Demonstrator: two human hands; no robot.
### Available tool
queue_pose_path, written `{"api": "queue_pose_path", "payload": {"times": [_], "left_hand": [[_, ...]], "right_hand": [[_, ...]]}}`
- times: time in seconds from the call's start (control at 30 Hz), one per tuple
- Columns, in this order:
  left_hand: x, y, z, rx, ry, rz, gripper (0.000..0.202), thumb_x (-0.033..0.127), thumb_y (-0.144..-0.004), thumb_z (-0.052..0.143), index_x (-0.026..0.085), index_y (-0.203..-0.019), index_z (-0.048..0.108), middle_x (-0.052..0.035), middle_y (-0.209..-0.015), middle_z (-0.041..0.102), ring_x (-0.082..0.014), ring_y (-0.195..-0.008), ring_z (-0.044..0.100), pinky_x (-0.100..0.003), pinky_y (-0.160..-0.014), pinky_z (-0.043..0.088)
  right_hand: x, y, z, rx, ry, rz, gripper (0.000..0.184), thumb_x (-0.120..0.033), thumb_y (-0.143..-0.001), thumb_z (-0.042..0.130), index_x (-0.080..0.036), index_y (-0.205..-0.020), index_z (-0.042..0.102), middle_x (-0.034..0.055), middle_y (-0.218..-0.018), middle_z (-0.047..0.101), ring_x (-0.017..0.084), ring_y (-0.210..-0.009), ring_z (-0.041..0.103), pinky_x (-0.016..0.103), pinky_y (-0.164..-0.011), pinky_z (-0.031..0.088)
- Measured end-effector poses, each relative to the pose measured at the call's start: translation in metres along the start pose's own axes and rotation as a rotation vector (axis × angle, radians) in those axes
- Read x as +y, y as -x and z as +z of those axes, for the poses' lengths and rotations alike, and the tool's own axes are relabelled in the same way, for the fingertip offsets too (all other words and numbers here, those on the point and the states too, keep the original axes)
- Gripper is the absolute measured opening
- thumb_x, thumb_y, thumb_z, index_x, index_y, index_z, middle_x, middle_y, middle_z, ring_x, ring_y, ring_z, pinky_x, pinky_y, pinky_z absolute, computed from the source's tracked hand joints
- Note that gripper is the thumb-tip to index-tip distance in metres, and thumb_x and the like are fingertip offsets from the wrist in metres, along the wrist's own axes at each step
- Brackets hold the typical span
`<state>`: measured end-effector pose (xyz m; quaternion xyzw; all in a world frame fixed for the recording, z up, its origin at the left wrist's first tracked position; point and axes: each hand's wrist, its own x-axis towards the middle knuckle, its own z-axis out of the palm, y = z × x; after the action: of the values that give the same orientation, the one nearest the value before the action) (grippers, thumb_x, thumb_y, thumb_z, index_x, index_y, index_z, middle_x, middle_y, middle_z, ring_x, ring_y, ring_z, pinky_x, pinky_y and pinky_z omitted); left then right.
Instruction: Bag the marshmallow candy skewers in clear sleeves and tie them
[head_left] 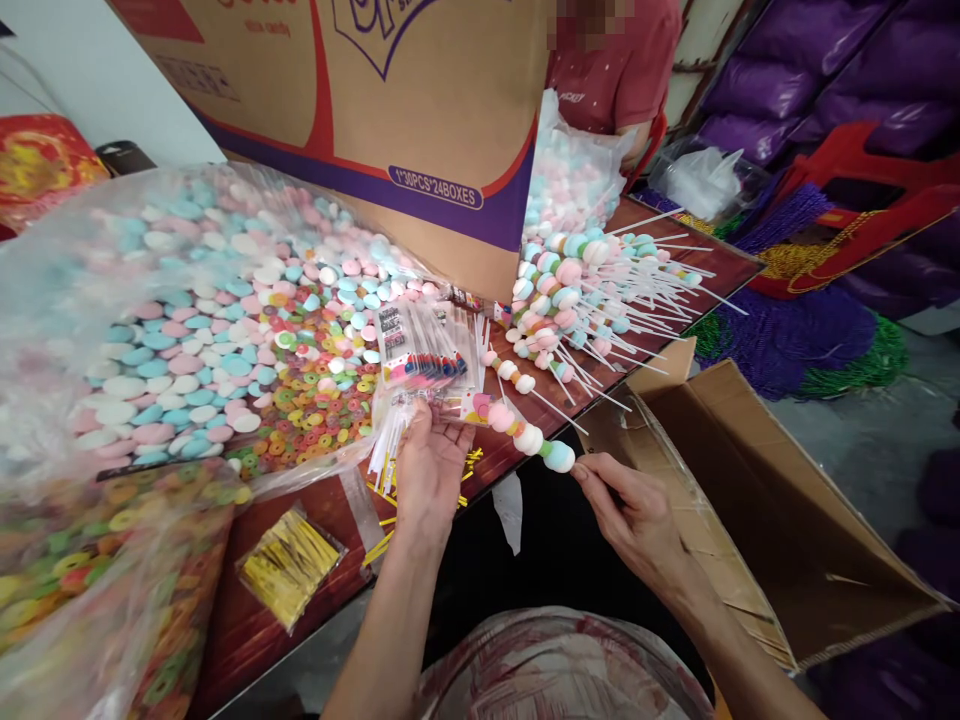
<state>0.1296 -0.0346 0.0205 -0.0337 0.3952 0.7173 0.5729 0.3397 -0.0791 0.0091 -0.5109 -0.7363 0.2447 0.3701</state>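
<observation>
My right hand [631,512] pinches the stick end of a marshmallow skewer [525,432] threaded with pink, white and blue pieces. The skewer's far end sits inside a clear printed bag [472,405] that my left hand [429,462] holds at its mouth, palm up, fingers curled around the plastic. Both hands hover over the near edge of the red wooden table [247,620]. A stack of empty clear bags [420,350] lies just beyond my left hand.
A pile of finished skewers [585,290] lies at the right of the table. Loose marshmallows [187,310] and ring candies [315,400] fill plastic sheets at left. Gold twist ties [289,565] lie near. An open carton [757,520] stands at right, a big carton [390,110] behind, and a person in red [615,70] beyond.
</observation>
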Motion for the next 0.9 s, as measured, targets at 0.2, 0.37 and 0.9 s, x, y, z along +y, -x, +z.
{"api": "queue_pose_path", "payload": {"times": [0.2,0.37,0.9], "left_hand": [[0.000,-0.004,-0.005,-0.128,-0.161,0.145,0.021,0.032,-0.077,0.078,0.016,-0.075,0.064,-0.0003,-0.071,0.068,-0.0115,-0.066,0.065,-0.025,-0.070,0.053],[-0.007,0.001,-0.002,-0.231,-0.235,0.212,0.026,0.041,-0.080,0.074,0.017,-0.076,0.067,-0.0038,-0.075,0.071,-0.0148,-0.074,0.069,-0.027,-0.074,0.054],[-0.027,0.015,0.004,-0.275,-0.231,0.035,0.029,0.043,-0.080,0.074,0.017,-0.084,0.061,-0.0029,-0.081,0.068,-0.0154,-0.077,0.068,-0.028,-0.072,0.053]], "right_hand": [[-0.004,-0.008,-0.014,-0.056,0.016,-0.014,0.017,-0.027,-0.094,0.056,-0.021,-0.086,0.069,0.0013,-0.065,0.065,0.013,-0.052,0.052,0.026,-0.053,0.038],[-0.010,-0.010,-0.003,-0.081,-0.021,0.013,0.020,-0.031,-0.094,0.057,-0.021,-0.085,0.071,0.0014,-0.063,0.066,0.013,-0.053,0.055,0.026,-0.052,0.039],[-0.030,-0.015,0.039,-0.102,-0.040,0.054,0.026,-0.027,-0.098,0.046,-0.020,-0.088,0.068,0.0029,-0.068,0.061,0.013,-0.059,0.052,0.025,-0.059,0.038]]}}
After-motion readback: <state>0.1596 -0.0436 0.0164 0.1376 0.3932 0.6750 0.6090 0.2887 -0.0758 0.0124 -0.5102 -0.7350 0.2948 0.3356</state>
